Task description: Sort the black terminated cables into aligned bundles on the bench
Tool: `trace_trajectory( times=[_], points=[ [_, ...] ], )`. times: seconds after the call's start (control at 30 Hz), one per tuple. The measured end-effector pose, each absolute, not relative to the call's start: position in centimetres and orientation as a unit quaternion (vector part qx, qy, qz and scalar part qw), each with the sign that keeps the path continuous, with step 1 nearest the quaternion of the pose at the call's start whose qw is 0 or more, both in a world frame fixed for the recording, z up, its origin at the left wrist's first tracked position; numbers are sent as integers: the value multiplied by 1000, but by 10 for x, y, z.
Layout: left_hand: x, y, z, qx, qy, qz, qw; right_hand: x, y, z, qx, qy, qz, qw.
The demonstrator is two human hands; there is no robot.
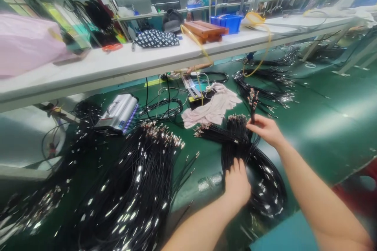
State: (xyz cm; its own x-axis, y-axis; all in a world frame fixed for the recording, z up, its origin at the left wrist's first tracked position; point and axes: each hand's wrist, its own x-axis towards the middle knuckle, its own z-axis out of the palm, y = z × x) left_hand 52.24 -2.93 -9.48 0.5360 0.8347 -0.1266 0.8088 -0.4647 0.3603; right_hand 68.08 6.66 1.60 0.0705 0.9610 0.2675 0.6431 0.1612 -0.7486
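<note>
My right hand (265, 128) is closed in a pinch round a small bunch of black cables, whose metal connector ends (252, 99) stick up above the fingers. My left hand (236, 183) presses down on a coiled bundle of black cables (262, 180) lying on the green table mat; its fingers are curled into the strands. A second fan of connector ends (218, 125) spreads out to the left of that bundle.
A big heap of black cables (132, 188) fills the left foreground. Behind lie a pale cloth (212, 110), a silver device (119, 113) and more cable coils (265, 82). A white shelf (147, 62) carries a blue bin (226, 21) and wooden box (206, 30).
</note>
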Motion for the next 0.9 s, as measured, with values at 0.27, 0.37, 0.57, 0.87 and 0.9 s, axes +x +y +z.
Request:
trace_trajectory(
  times=[0.27,0.37,0.57,0.87,0.9],
  points=[
    [518,-30,-87,833,493,55,243,643,102,-40,-685,-703,151,118],
    [502,-32,-75,833,478,72,270,626,95,-54,-691,-711,119,58],
    [429,-42,-49,844,424,111,310,600,69,-42,-663,-746,50,42],
    [214,-115,-40,714,492,293,403,429,-20,-56,-421,-867,262,42],
    [190,-128,-39,677,527,316,406,412,-26,-56,-412,-866,280,39]
  ],
)
